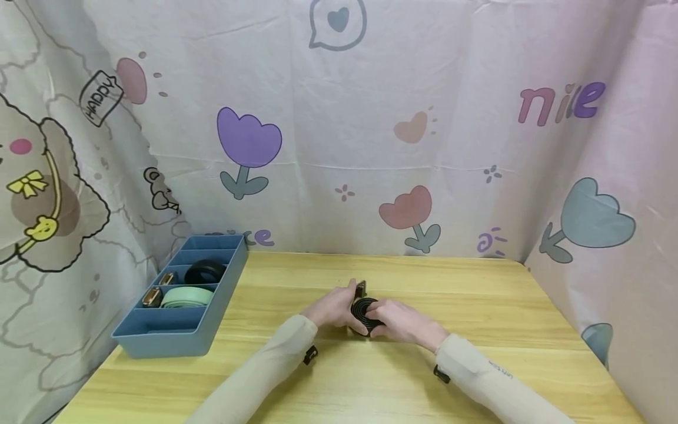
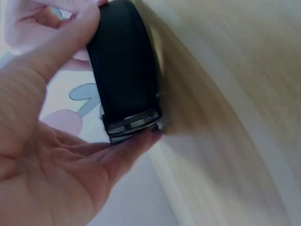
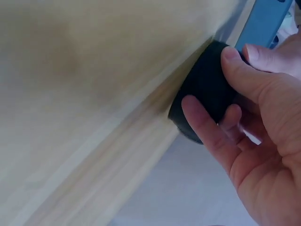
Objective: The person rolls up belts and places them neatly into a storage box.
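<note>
A black belt [image 1: 361,307], rolled into a coil, stands on edge over the wooden table between the two hands. Its metal buckle [image 1: 361,289] shows at the far side of the coil. My left hand [image 1: 335,305] holds the coil from the left; in the left wrist view, its thumb and fingers close around the belt near the buckle [image 2: 134,125]. From the right, my right hand [image 1: 405,321] grips the coil, thumb and fingertips on the black strap [image 3: 207,87] in the right wrist view. The inner end of the coil is partly hidden by the right fingers.
A blue divided box [image 1: 225,315] stands at the table's left. Inside lie a coiled pale green belt [image 1: 186,298] and a coiled black belt [image 1: 205,271], each beside a gold-toned buckle. Printed cloth [image 1: 328,129] hangs behind the wooden table [image 1: 450,282].
</note>
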Tool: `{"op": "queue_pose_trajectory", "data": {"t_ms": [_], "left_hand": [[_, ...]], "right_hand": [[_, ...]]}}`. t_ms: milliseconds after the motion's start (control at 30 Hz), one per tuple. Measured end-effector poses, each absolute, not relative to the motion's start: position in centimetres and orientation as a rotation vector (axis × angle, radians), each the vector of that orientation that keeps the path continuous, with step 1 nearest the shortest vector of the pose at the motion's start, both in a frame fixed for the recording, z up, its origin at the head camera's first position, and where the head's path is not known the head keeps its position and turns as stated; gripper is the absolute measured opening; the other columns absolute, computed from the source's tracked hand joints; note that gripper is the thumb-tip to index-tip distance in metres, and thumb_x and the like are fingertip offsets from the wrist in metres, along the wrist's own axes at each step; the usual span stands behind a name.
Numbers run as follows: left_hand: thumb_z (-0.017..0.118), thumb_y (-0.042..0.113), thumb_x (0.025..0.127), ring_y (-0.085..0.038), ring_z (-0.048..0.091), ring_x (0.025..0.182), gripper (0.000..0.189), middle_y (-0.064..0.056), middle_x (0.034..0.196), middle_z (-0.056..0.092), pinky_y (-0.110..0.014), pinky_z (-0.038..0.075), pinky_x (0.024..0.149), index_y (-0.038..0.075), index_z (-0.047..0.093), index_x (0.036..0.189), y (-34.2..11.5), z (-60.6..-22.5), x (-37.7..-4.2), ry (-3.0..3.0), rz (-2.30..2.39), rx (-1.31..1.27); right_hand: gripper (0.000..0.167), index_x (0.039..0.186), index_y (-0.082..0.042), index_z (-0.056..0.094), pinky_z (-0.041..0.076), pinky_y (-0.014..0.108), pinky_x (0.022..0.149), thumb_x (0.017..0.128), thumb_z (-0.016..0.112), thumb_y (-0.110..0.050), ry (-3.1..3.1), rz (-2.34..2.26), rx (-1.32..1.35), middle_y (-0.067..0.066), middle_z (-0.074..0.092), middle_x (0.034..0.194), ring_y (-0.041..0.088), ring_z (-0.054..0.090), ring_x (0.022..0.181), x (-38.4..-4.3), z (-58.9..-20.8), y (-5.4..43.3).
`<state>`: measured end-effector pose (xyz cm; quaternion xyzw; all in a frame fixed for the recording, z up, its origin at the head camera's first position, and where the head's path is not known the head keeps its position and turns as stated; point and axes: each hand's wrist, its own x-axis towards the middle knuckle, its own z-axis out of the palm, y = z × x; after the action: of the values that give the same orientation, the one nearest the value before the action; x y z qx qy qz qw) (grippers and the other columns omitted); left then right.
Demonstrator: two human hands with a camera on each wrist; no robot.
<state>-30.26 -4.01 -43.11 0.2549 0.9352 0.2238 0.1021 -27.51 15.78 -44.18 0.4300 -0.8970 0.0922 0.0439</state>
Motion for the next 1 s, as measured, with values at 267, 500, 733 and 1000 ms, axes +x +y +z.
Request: {"op": "queue_pose_trajectory", "data": {"t_ms": [267, 500, 733, 1000], "left_hand": [[0.088, 0.046, 0.066, -0.011, 0.056, 0.087, 0.064, 0.002, 0.099, 0.064, -0.028, 0.047, 0.081, 0.012, 0.059, 0.112, -4.2, -42.9, -31.7, 2.675, 0.723, 0.875], [0.074, 0.039, 0.085, -0.019, 0.060, 0.106, 0.047, -0.007, 0.118, 0.067, -0.039, 0.048, 0.094, 0.012, 0.063, 0.123, -5.3, -42.3, -32.4, 2.611, 0.762, 0.821], [0.073, 0.028, 0.089, -0.021, 0.056, 0.092, 0.030, -0.009, 0.106, 0.062, -0.035, 0.047, 0.076, 0.010, 0.055, 0.104, -6.1, -42.6, -32.3, 2.511, 0.922, 0.628], [0.077, 0.030, 0.085, -0.017, 0.052, 0.079, 0.041, -0.006, 0.087, 0.054, -0.029, 0.045, 0.068, 0.005, 0.049, 0.102, -7.3, -43.3, -31.8, 2.348, 1.134, 0.488]], "right_hand": [[0.030, 0.112, -0.011, 0.071, 0.053, 0.029, 0.089, 0.087, 0.073, -0.026, -2.735, 0.334, 1.369, 0.003, 0.067, 0.113, 0.013, 0.063, 0.102, -27.9, -44.0, 16.3], [0.032, 0.114, -0.015, 0.071, 0.052, 0.028, 0.091, 0.086, 0.073, -0.030, -2.698, 0.215, 1.391, 0.001, 0.064, 0.117, 0.013, 0.060, 0.104, -27.9, -44.5, 16.4], [0.034, 0.116, -0.017, 0.069, 0.051, 0.028, 0.090, 0.087, 0.071, -0.034, -2.539, -0.044, 1.448, -0.002, 0.064, 0.120, 0.015, 0.058, 0.104, -27.3, -44.7, 16.1], [0.040, 0.120, -0.017, 0.068, 0.054, 0.029, 0.087, 0.085, 0.069, -0.038, -2.313, -0.196, 1.493, -0.006, 0.067, 0.124, 0.017, 0.061, 0.104, -26.6, -45.3, 15.7]]}}
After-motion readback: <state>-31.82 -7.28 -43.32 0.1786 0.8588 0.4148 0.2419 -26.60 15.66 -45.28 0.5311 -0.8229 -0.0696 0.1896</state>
